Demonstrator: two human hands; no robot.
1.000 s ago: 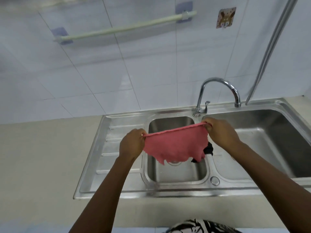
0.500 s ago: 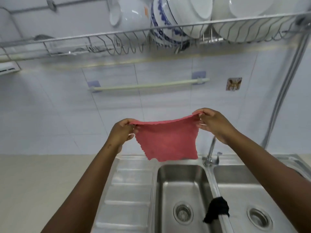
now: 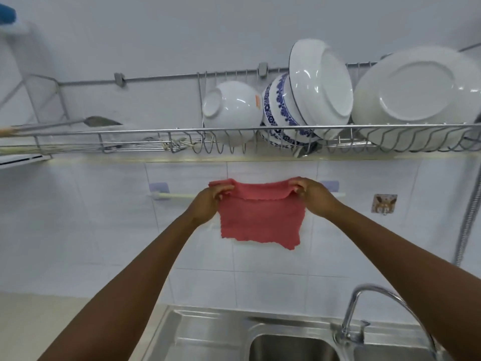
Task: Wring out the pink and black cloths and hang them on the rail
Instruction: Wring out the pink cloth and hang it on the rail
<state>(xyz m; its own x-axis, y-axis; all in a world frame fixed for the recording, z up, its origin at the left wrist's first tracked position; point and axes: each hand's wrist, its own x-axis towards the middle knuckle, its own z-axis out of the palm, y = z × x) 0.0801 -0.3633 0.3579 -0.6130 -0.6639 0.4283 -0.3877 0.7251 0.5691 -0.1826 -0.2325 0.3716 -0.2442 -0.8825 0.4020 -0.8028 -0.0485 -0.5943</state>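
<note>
At 6 o'clock, nearest: steel sink and faucet set in pale surface. Farther, centre: left hand and right hand pinching top corners of pink cloth, draped against rail. At 12 o'clock, beyond: wire dish rack with bowls, plates, against white tiled wall.

One pink cloth, two hands, left hand and right hand, one towel rail, one faucet, one white bowl, one blue-patterned bowl, two white plates, one dish rack
</note>
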